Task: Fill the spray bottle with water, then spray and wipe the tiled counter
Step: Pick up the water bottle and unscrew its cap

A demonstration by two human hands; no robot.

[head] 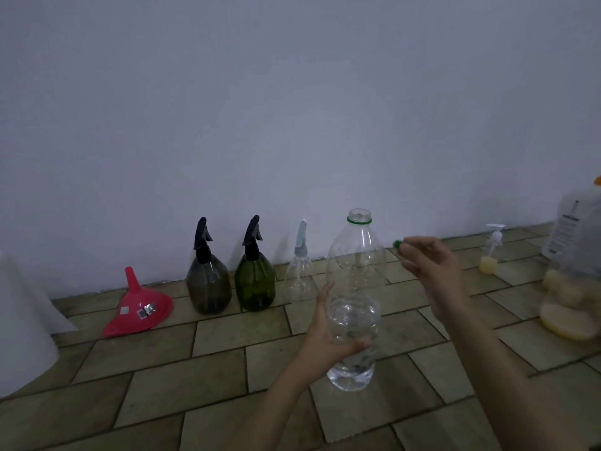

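Note:
A tall clear water bottle (356,255) stands upright on the tiled counter (162,395), uncapped, with water in its lower part. My left hand (328,333) grips its lower body. To the right of the bottle's neck, my right hand (429,265) pinches the small green cap (397,244). Three spray bottles stand along the wall: a dark grey one (208,284), a green one (255,281) and a clear one with a pale trigger (300,275). A red funnel (138,307) lies mouth-down at the left.
A white roll or bag (22,327) sits at the far left edge. At the right stand a small pump dispenser (491,255) and a large clear jug (572,271), both holding yellowish liquid. A plain wall backs the counter.

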